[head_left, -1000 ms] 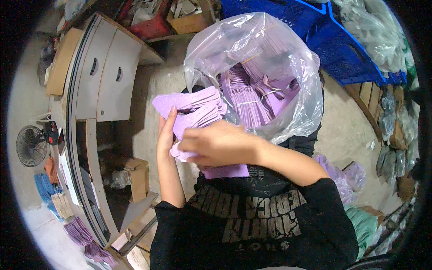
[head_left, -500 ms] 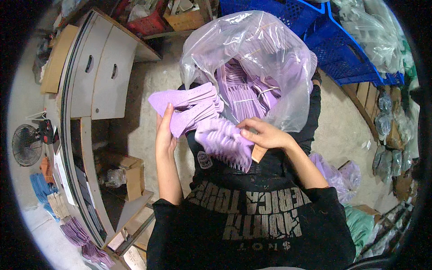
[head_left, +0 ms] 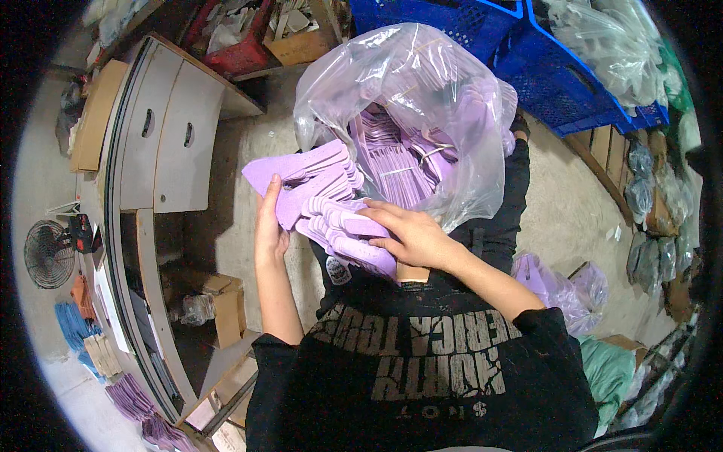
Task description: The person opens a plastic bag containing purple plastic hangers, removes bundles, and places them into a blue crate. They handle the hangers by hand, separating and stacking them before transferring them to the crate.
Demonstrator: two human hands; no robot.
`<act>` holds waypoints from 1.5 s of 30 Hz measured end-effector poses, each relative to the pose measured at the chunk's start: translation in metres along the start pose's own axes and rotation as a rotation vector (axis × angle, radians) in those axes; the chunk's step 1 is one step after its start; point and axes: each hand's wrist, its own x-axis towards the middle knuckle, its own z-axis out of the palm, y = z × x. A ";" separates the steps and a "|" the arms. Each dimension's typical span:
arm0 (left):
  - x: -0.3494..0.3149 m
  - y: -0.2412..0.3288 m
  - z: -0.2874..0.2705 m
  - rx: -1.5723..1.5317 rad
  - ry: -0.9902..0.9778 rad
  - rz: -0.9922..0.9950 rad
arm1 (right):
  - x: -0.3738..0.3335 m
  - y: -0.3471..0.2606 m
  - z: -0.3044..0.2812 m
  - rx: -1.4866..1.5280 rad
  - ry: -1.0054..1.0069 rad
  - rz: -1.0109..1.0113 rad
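My left hand [head_left: 271, 226] is closed on a fanned stack of lilac cut pieces [head_left: 305, 177], thumb on top. They look like soft sheet material with small holes and slit edges. Just right of it, my right hand [head_left: 414, 239] grips the near end of a second lilac bunch [head_left: 339, 230], whose pieces curl over one another and touch the first stack. A flat tan piece [head_left: 413, 274] sticks out below my right palm; whether I hold it is hidden. Beyond my hands, a large clear plastic bag [head_left: 320, 98] contains many lilac bundles [head_left: 395, 173], some tied with pale bands.
On the left stands a grey cabinet [head_left: 177, 128] with an open lower compartment and a cardboard box [head_left: 228, 316]. Blue plastic crates [head_left: 572, 90] are at the far right. Bagged lilac pieces [head_left: 538, 282] lie on the floor at right. A fan [head_left: 50, 254] is at far left.
My right hand has moved slightly left and laid over its bunch, which has shifted left and upward against the other stack. The left hand keeps its hold.
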 end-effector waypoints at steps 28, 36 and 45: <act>-0.023 0.003 0.009 0.333 0.093 0.118 | 0.056 -0.054 0.038 -0.158 -0.067 -0.417; -0.039 -0.024 0.038 0.557 0.290 0.457 | 0.053 -0.052 0.028 0.087 -0.037 -0.382; -0.038 -0.038 0.049 0.494 0.362 0.507 | 0.042 -0.004 -0.002 0.989 0.244 -0.054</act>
